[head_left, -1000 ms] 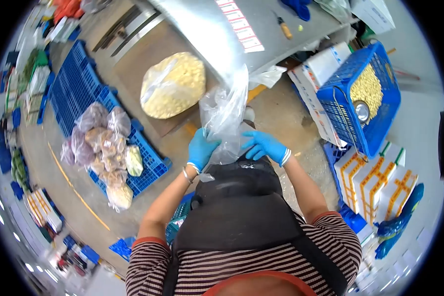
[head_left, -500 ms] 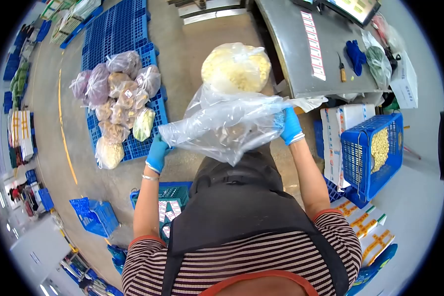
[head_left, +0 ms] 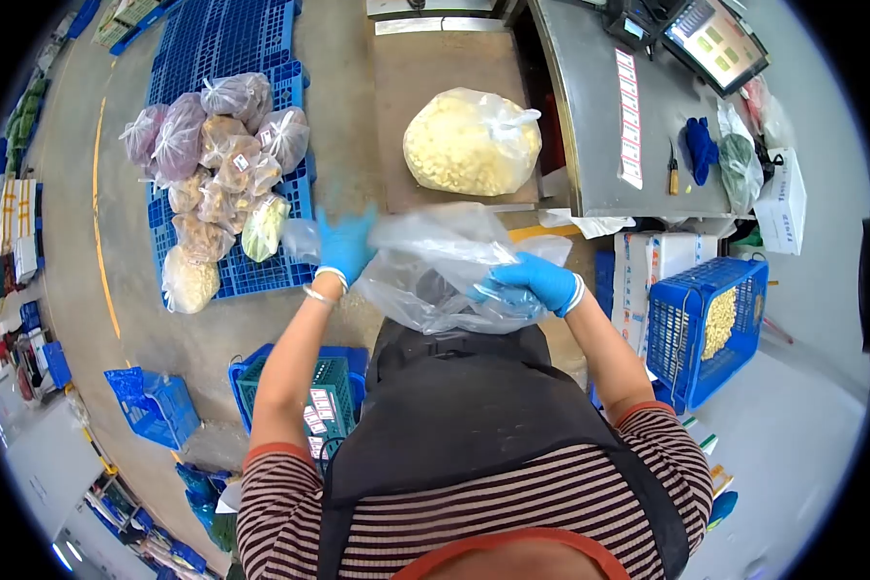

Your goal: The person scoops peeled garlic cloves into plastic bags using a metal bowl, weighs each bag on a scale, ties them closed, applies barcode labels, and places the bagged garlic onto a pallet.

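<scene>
A clear plastic bag [head_left: 435, 266] with no contents visible spreads in front of my apron. My right hand [head_left: 539, 282], in a blue glove, is closed on its right side. My left hand [head_left: 343, 246], also gloved in blue, is at the bag's left side and blurred by motion; part of the plastic shows on both sides of it, and its grip cannot be made out. Beyond the bag, a full tied bag of pale yellow pieces [head_left: 469, 145] rests on a brown platform [head_left: 435, 63].
Filled bags [head_left: 227, 159] lie on a blue pallet [head_left: 280, 198] at left. A metal table [head_left: 599, 126] with labels, a knife [head_left: 673, 174] and a screen [head_left: 715, 43] is at right. A blue basket [head_left: 681, 329] of pale pieces stands below it. A green crate [head_left: 333, 391] is near my left arm.
The clear bag has gone from bunched to spread wide, then partly gathered. Both hands moved apart, then my left hand came back inward. The camera view has turned.
</scene>
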Available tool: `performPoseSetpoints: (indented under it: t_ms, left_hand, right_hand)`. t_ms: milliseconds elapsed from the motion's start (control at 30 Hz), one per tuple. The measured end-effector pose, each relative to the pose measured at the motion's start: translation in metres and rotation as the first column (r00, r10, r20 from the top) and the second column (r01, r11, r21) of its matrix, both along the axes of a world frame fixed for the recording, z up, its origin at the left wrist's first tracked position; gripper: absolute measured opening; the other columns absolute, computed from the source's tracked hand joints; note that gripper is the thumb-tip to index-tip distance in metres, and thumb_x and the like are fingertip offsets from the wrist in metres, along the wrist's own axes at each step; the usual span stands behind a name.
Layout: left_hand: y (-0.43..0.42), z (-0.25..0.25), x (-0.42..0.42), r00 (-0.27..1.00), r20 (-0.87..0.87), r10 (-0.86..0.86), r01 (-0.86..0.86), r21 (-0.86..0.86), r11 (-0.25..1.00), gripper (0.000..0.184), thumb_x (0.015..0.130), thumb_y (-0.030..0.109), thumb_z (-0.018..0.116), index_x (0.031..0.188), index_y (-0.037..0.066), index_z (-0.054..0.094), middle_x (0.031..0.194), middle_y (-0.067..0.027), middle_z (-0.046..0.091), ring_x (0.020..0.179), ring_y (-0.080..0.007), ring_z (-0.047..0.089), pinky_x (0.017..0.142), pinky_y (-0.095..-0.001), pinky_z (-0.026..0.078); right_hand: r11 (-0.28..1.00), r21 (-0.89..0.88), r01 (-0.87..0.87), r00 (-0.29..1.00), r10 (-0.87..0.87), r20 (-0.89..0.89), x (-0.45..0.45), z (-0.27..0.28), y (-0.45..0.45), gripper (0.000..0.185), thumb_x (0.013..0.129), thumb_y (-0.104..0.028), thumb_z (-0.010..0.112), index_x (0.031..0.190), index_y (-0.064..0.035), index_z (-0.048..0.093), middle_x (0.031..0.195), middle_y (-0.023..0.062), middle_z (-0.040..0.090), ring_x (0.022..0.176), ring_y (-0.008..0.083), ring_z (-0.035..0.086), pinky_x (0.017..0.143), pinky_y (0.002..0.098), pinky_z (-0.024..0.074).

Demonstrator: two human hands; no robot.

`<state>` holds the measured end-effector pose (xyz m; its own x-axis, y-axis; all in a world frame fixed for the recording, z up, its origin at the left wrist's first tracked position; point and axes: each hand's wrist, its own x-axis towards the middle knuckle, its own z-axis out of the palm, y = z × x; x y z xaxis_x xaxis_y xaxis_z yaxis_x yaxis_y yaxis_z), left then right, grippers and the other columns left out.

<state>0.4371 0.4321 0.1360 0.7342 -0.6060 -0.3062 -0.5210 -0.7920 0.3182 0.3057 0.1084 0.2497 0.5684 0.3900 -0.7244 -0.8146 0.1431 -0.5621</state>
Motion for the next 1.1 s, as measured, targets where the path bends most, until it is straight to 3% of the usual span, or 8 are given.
performPoseSetpoints:
  t_ms: [67, 200, 267, 467, 533, 633, 733, 1100]
  left_hand:
    - [0.015, -0.029, 0.003, 0.772, -0.629, 0.091, -0.042, 0.093, 0.995, 0.045, 0.08, 0.02, 0.066, 0.122, 0.006, 0.061, 0.102, -0.0115, 0.069, 0.092, -0.0248, 0.064, 0.094, -0.0419, 0.045]
    - [0.048, 0.06, -0.011, 0.225, -0.969, 0.106, -0.808, -0.124, 0.576, 0.031, 0.091, 0.022, 0.057, 0.112, 0.0, 0.065, 0.102, -0.0064, 0.066, 0.09, -0.0148, 0.061, 0.086, -0.0278, 0.048]
    - [0.062, 0.091, -0.004, 0.182, -0.963, 0.2, -0.927, -0.1, 0.361, 0.03, 0.094, 0.022, 0.055, 0.111, -0.001, 0.064, 0.105, -0.007, 0.066, 0.093, -0.0148, 0.06, 0.087, -0.028, 0.048]
    - [0.122, 0.074, 0.028, 0.376, -0.616, 0.692, -0.924, -0.306, 0.23, 0.028, 0.097, 0.018, 0.051, 0.114, 0.001, 0.065, 0.104, -0.0074, 0.066, 0.096, -0.0145, 0.06, 0.088, -0.0294, 0.048]
    - [0.086, 0.1, 0.053, 0.211, -0.671, 0.711, -0.931, -0.36, -0.063, 0.029, 0.098, 0.021, 0.05, 0.114, 0.001, 0.065, 0.103, -0.0079, 0.066, 0.094, -0.0146, 0.06, 0.089, -0.0292, 0.047]
    - [0.08, 0.093, 0.08, 0.568, 0.026, 0.823, -0.744, -0.411, 0.527, 0.03, 0.099, 0.023, 0.049, 0.113, 0.003, 0.065, 0.1, -0.0049, 0.066, 0.086, -0.012, 0.059, 0.08, -0.0272, 0.049]
    - [0.016, 0.102, 0.123, 0.245, -0.41, 0.879, -0.946, -0.299, 0.124, 0.031, 0.095, 0.029, 0.06, 0.113, 0.005, 0.064, 0.095, 0.0007, 0.062, 0.07, -0.0056, 0.051, 0.056, -0.0214, 0.043]
    - [-0.115, 0.021, 0.204, 0.764, -0.596, 0.248, -0.629, -0.602, 0.492, 0.026, 0.087, 0.008, 0.067, 0.112, 0.002, 0.066, 0.103, -0.0087, 0.066, 0.099, -0.0159, 0.061, 0.087, -0.0285, 0.048]
  right_hand:
    - [0.976, -0.185, -0.114, 0.978, 0.143, 0.151, 0.027, -0.002, -0.036, 0.04, 0.091, -0.027, 0.063, 0.122, -0.0013, 0.062, 0.109, 0.0041, 0.065, 0.094, 0.0098, 0.057, 0.081, 0.0263, 0.0484]
    - [0.883, -0.419, 0.211, 0.869, 0.027, 0.493, 0.078, -0.029, -0.124, 0.072, 0.082, -0.026, 0.074, 0.142, -0.0031, 0.041, 0.126, 0.014, 0.057, 0.113, 0.0243, 0.057, 0.099, 0.0334, 0.0448]
    - [0.354, -0.882, 0.311, 0.767, 0.454, 0.453, 0.116, -0.039, -0.157, 0.107, 0.067, -0.031, 0.085, 0.151, -0.006, 0.023, 0.144, 0.0217, 0.04, 0.132, 0.0359, 0.042, 0.11, 0.0403, 0.0356]
    - [0.515, -0.832, 0.208, 0.492, 0.68, 0.544, 0.232, -0.177, -0.146, 0.124, 0.059, -0.042, 0.086, 0.154, -0.0094, 0.014, 0.153, 0.0243, 0.026, 0.141, 0.0394, 0.026, 0.114, 0.0504, 0.0234]
    - [0.438, -0.89, -0.128, 0.583, 0.759, 0.29, 0.257, -0.185, -0.119, 0.111, 0.07, -0.04, 0.078, 0.155, -0.0158, 0.009, 0.131, 0.0245, 0.054, 0.11, 0.0407, 0.059, 0.095, 0.046, 0.0463]
    - [0.383, -0.892, -0.242, 0.578, 0.795, 0.185, 0.258, -0.228, -0.107, 0.071, 0.079, -0.041, 0.07, 0.138, -0.0114, 0.045, 0.108, 0.0204, 0.066, 0.093, 0.0373, 0.065, 0.083, 0.0425, 0.0512]
    - [0.503, -0.801, -0.325, 0.701, 0.697, 0.153, 0.261, -0.218, -0.114, 0.044, 0.084, -0.041, 0.065, 0.113, -0.0075, 0.065, 0.099, 0.0191, 0.069, 0.092, 0.0338, 0.066, 0.08, 0.04, 0.0514]
    - [0.8, -0.598, 0.046, 0.977, 0.089, 0.194, 0.124, -0.008, -0.132, 0.024, 0.082, -0.007, 0.059, 0.101, 0.0036, 0.068, 0.083, 0.0082, 0.069, 0.076, 0.0113, 0.06, 0.068, 0.0295, 0.0499]
